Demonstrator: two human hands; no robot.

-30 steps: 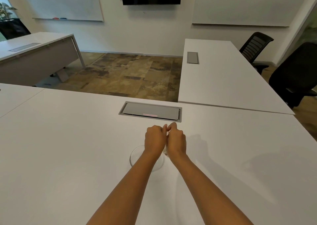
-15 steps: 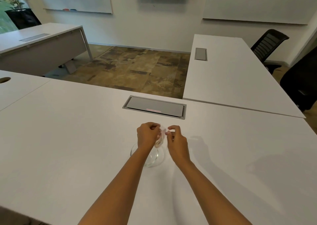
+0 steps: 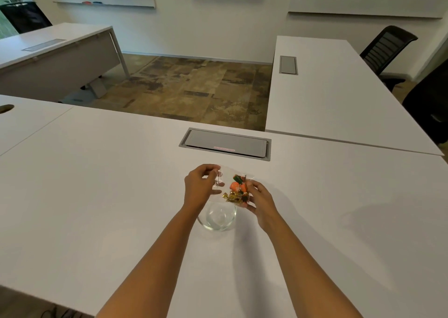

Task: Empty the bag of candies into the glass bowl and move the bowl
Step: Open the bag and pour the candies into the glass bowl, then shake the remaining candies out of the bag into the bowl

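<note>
A clear plastic bag [image 3: 231, 186] of orange, green and gold wrapped candies [image 3: 237, 191] is held above a white laminate table [image 3: 97, 196], pinched at one edge by the left hand [image 3: 200, 188] and gripped at the other by the right hand [image 3: 260, 202]. A round clear glass bowl [image 3: 219, 217], seemingly empty, is set on the table just beneath. A grey cable hatch [image 3: 225, 144] is recessed beyond; further white tables, mottled brown flooring [image 3: 194, 87] and black chairs are seen behind.

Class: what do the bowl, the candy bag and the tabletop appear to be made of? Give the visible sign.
Bowl: clear glass, table visible through it.
Bag: thin transparent plastic film, apparently; the candies show through it.
Tabletop: matte white, probably laminate.
</note>
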